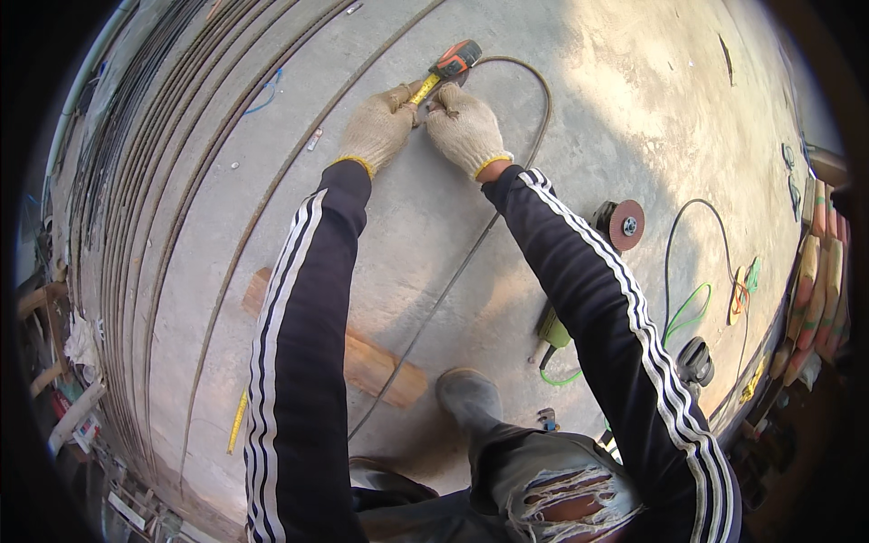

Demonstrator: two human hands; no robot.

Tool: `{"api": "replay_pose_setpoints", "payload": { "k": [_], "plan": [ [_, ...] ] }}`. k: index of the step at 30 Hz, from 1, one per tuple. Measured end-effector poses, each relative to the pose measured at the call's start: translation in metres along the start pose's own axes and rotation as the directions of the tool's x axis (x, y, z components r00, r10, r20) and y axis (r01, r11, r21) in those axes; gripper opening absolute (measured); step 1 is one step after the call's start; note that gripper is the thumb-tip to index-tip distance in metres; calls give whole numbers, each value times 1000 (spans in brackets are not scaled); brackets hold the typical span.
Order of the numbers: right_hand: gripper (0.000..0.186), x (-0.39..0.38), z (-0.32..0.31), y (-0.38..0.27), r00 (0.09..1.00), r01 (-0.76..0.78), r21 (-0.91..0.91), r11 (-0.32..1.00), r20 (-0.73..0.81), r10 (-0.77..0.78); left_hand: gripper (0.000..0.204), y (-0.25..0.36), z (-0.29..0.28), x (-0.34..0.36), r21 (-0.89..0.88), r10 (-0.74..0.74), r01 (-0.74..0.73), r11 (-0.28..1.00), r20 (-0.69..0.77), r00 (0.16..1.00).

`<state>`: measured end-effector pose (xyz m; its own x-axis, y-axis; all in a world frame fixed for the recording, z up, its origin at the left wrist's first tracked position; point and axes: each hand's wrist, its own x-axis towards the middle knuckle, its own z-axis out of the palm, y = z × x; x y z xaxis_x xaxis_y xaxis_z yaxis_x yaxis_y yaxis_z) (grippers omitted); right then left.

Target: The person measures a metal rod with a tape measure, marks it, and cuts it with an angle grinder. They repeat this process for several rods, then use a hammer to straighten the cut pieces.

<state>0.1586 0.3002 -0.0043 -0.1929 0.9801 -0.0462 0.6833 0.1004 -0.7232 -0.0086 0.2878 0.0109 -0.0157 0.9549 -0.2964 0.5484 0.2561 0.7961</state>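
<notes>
An orange-and-black tape measure (456, 58) lies at the top centre, its yellow blade (424, 90) drawn out toward my hands. My left hand (375, 128), in a cream knitted glove, has its fingers closed on that blade. My right hand (465, 128), gloved alike, has curled fingers beside the blade, just below the case; what is between them is hidden. A thin curved cable or bar (543, 127) loops behind the case and down past my right wrist toward the lower middle. My dark striped sleeves cover both forearms.
Long steel bars (145, 199) run along the left. A wooden board (389, 376) lies by my boot (466, 398). A grinder with a disc (626, 224), a green cord (688, 321) and stacked pinkish stakes (812, 299) are at right. Another yellow tape strip (237, 421) shows lower left.
</notes>
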Motion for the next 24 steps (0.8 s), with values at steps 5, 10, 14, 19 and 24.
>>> {"api": "replay_pose_setpoints", "payload": {
  "k": [5,10,14,19,24],
  "plan": [
    [27,2,-29,-2,969,147,268,952,-232,-84,51,-4,3,1,88,73,-70,994,-30,997],
    [40,46,-90,11,847,464,-241,852,-162,-507,52,-8,4,3,130,79,-76,989,-21,997],
    [45,63,-104,14,793,594,-455,663,196,-576,52,-6,3,3,116,91,-88,989,-18,996],
    [36,72,-96,9,809,582,-592,558,353,-470,52,-5,3,1,101,93,-91,991,-19,995],
    [30,74,-88,3,844,531,-643,552,344,-411,63,-3,-7,-13,207,94,-86,975,-25,995]
  ]
}}
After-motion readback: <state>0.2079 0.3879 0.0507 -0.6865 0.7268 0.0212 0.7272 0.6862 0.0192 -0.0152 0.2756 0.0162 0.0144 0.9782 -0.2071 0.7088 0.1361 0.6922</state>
